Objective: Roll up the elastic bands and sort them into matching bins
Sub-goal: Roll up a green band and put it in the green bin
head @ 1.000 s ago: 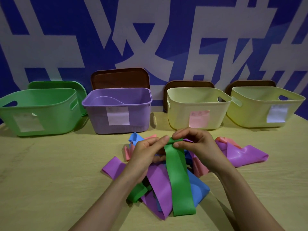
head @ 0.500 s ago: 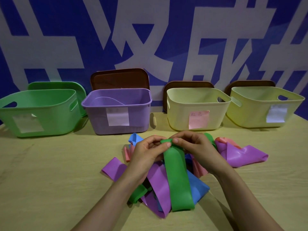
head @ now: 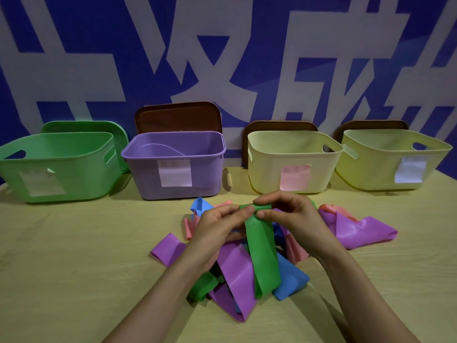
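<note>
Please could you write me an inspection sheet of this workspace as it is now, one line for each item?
Surface: pale wooden table, bands heaped near its middle.
Job's things: green band, top end partly rolled, the rest hanging onto the pile of bands in purple, blue, pink and green; green bin, purple bin, pale yellow bin and yellow-green bin in a row behind, each with a paper label.
Clutter: lids leaning behind the bins.
Grippers: left hand and right hand both pinch the green band's rolled end.
Cables: nothing seen.
Surroundings: blue wall with large white characters.
</note>
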### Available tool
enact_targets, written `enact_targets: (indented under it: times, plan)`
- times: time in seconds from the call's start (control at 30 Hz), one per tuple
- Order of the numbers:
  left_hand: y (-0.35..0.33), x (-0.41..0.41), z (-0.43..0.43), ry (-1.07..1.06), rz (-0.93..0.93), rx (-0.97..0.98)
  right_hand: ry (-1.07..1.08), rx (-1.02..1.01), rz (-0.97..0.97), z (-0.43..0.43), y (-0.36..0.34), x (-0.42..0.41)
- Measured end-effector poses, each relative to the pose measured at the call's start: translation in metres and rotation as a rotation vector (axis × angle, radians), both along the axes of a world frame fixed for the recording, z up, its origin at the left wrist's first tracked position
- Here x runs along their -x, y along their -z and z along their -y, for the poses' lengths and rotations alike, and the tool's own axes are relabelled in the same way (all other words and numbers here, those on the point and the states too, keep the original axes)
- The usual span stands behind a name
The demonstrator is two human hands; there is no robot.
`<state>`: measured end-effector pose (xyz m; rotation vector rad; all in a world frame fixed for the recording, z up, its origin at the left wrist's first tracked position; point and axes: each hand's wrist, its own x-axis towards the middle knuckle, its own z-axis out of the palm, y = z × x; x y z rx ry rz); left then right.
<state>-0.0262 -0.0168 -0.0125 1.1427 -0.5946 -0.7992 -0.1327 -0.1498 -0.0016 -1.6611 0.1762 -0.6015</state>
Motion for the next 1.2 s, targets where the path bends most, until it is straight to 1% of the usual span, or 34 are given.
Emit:
enact_targets:
  times: [0.13, 0.27, 0.37, 0.47, 0.53, 0.6, 0.67, 0.77, 0.97, 1.2]
  plan:
    - [0.0003, -0.0039, -0.0008, -0.016, 0.027, -0.005, -0.039, 0.023, -0.04, -0.0012, 0.0013, -0.0005]
    - [0.0027, -0.0064, -0.0016, -0.045, 0.047, 0.0, -0.032, -0.031, -0.095, -0.0007, 0.0027, -0.0001]
    - [0.0052, -0.0085, -0.0018, -0.084, 0.09, -0.017, -0.064, -0.001, -0.148, -0.0017, 0.0019, 0.0009]
    - [0.006, -0.0082, -0.0022, -0.108, 0.138, -0.022, -0.061, -0.014, -0.13, -0.0027, 0.0019, 0.0004]
    - [0.0067, -0.0086, -0.0011, -0.105, 0.114, -0.004, -0.045, -0.054, -0.094, -0.0039, 0.0028, -0.001]
    - [0.0068, -0.0078, 0.0001, -0.079, 0.036, 0.012, -0.029, -0.083, -0.059, -0.0044, 0.004, -0.002]
    - [0.0076, -0.0057, 0.0011, -0.03, -0.003, -0.019, -0.018, -0.1, -0.032, -0.0055, 0.0029, -0.002]
    - [0.0075, -0.0023, 0.001, 0.014, 0.019, -0.065, -0.01, -0.098, 0.005, -0.006, 0.0016, -0.0014]
    - [0.0039, -0.0055, -0.0009, 0.037, 0.001, -0.031, -0.008, -0.077, 0.005, -0.0035, 0.0014, -0.0008]
    - [0.0008, -0.006, -0.0019, -0.006, -0.001, -0.044, -0.019, -0.026, -0.028, -0.0043, 0.0022, -0.0005]
